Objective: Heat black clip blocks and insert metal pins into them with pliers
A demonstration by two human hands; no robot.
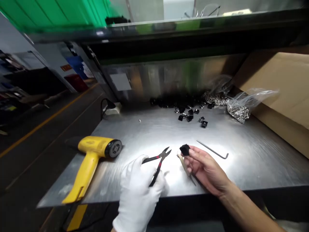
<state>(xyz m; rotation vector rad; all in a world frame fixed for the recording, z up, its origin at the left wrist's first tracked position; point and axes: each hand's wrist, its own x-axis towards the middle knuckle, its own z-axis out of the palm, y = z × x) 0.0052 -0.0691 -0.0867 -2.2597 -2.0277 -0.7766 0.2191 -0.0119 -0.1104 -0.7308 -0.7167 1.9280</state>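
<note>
My left hand (141,187), in a white glove, is wrapped round the handles of black cutting pliers (163,155), whose jaws stand apart over the metal table. Bare and palm up, my right hand (205,167) pinches a small black part (185,149) between thumb and fingers. Just left of the right fingers, a thin beige-handled tool (183,165) slants downward; whether those fingers touch it I cannot tell. A bent metal hex key (212,149) lies on the table beyond the right hand.
The metal table (149,129) holds a yellow heat gun (93,158) at left. Several black parts (190,116) are scattered at the back. Clear bags of metal pieces (238,111) lie beside a cardboard box (277,87) at right. A shelf (154,27) spans above.
</note>
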